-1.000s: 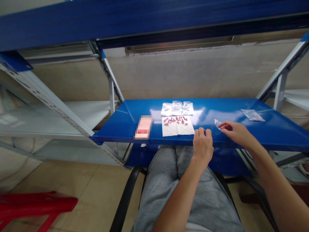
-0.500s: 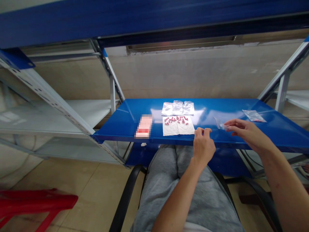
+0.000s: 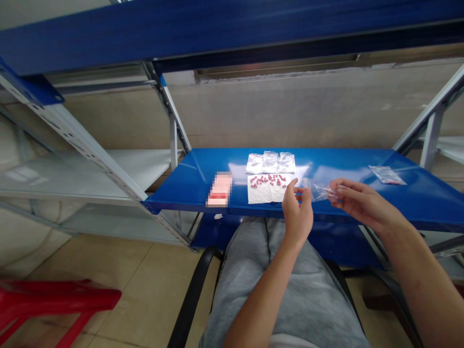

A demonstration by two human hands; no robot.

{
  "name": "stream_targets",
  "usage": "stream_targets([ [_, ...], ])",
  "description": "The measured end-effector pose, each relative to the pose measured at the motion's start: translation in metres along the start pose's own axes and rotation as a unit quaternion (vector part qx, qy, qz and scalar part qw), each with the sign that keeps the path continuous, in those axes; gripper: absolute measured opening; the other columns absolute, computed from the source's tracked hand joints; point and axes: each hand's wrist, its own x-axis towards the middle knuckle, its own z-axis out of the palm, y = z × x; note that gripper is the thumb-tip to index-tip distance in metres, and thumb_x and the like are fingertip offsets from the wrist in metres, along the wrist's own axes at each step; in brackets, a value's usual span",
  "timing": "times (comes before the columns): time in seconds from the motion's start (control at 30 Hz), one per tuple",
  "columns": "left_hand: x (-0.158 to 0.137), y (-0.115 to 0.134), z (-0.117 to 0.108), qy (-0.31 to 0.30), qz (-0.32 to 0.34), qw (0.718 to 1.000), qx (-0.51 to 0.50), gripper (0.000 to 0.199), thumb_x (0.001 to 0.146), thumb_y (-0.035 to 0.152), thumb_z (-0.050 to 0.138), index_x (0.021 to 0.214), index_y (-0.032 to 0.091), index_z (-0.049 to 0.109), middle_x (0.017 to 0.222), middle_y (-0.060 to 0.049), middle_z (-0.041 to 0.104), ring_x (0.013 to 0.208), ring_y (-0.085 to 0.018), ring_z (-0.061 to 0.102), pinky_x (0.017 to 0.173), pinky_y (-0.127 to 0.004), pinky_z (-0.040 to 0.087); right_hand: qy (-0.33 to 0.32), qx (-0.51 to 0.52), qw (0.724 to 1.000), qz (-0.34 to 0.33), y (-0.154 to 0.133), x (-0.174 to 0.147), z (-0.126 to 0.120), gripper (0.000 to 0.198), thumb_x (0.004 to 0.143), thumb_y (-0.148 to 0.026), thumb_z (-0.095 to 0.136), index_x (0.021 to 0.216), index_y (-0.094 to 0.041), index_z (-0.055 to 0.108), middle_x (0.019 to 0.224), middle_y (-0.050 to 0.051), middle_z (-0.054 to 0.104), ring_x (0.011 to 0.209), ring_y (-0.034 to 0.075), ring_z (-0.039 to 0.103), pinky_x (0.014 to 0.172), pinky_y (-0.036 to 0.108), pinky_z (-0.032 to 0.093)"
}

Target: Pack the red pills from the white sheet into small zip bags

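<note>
My right hand (image 3: 357,200) pinches a small clear zip bag (image 3: 317,192) by its right end, above the blue tabletop. The bag points left toward my left hand (image 3: 297,212). My left hand is open, thumb and fingertips apart, beside the bag's left end; whether it touches the bag I cannot tell. Just left of that hand lies a white sheet of paper or tissue (image 3: 260,197), with many small red bead-like pieces (image 3: 270,180) scattered over its far half. Behind the sheet, several clear plastic bags (image 3: 270,163) lie side by side.
A clear bag with something red inside (image 3: 387,175) lies at the right on the blue table (image 3: 344,162). A blurred-out pinkish flat item (image 3: 219,189) lies at the left. Metal uprights flank the table, a blue beam (image 3: 232,34) crosses above, and a red stool (image 3: 58,299) stands lower left.
My right hand has lifted the clear bag and brought it left. My left hand has shifted slightly and opened its fingers near the bag's end. The view has turned a little.
</note>
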Motion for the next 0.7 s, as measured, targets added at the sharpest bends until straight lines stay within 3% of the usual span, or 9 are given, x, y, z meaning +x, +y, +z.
stream_targets([
  [0.23, 0.011, -0.001, -0.016, -0.077, -0.065, 0.992, -0.081, 0.029, 0.081, 0.027, 0.073, 0.108, 0.015, 0.074, 0.071, 0.0, 0.064, 0.064, -0.011, 0.056, 0.062, -0.022, 0.043, 0.017, -0.028, 0.999, 0.012, 0.006, 0.004, -0.001, 0.03, 0.072, -0.041, 0.092, 0.091, -0.022, 0.077, 0.079, 0.002, 0.065, 0.073, 0.013, 0.059, 0.064, 0.02, 0.052],
  [0.4, 0.012, 0.005, -0.021, -0.076, -0.069, 0.991, -0.087, 0.028, 0.076, 0.02, 0.068, 0.103, 0.015, 0.076, 0.066, 0.002, 0.062, 0.061, -0.01, 0.054, 0.061, -0.022, 0.042, 0.055, -0.047, 0.997, 0.022, 0.009, 0.006, -0.003, 0.042, 0.071, -0.059, 0.087, 0.09, -0.023, 0.077, 0.078, 0.002, 0.066, 0.07, 0.014, 0.06, 0.06, 0.023, 0.054],
  [0.57, 0.016, 0.008, -0.023, -0.07, -0.072, 0.992, -0.08, 0.029, 0.076, 0.018, 0.064, 0.102, 0.015, 0.077, 0.066, 0.002, 0.062, 0.062, -0.01, 0.055, 0.061, -0.021, 0.042, 0.006, -0.087, 0.996, 0.017, 0.004, 0.002, 0.001, 0.047, 0.077, -0.066, 0.079, 0.097, -0.023, 0.077, 0.084, 0.004, 0.069, 0.069, 0.016, 0.06, 0.059, 0.027, 0.055],
  [0.7, 0.018, 0.01, -0.026, -0.061, -0.07, 0.993, -0.079, 0.03, 0.076, 0.018, 0.063, 0.102, 0.015, 0.078, 0.066, 0.003, 0.062, 0.061, -0.01, 0.054, 0.062, -0.021, 0.043, 0.002, -0.119, 0.993, -0.006, -0.001, -0.002, 0.002, 0.053, 0.075, -0.071, 0.078, 0.1, -0.025, 0.078, 0.093, 0.008, 0.074, 0.078, 0.022, 0.067, 0.063, 0.032, 0.058],
])
